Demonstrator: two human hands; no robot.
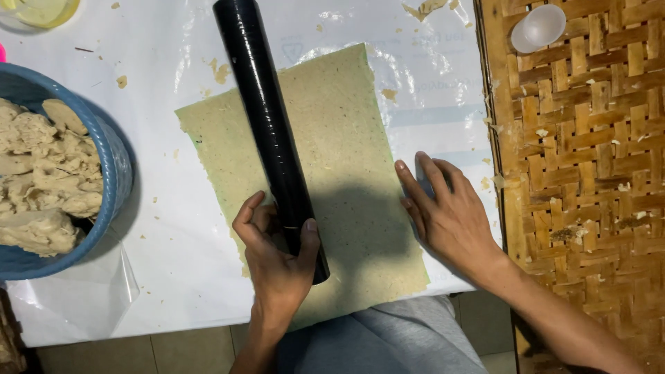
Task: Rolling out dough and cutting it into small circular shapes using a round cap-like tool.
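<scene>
So the left hand (277, 253) is wrapping around the near end of a black roller (270, 138), fingers and thumb gripping it on both sides. The roller is lying across a thin flat dough sheet (346, 138), running away from that hand toward the far edge of the worktop (173, 228). The right hand (447, 211) is lying open and flat, fingers spread, pressing down just off the sheet's right edge on the plastic cover. Further left of the gripping hand, a blue bowl (114, 173) is holding lumps of dough (41, 180). Right of the open hand, a woven bamboo mat (589, 173) is sitting with a small clear cup (539, 26) on its far corner.
</scene>
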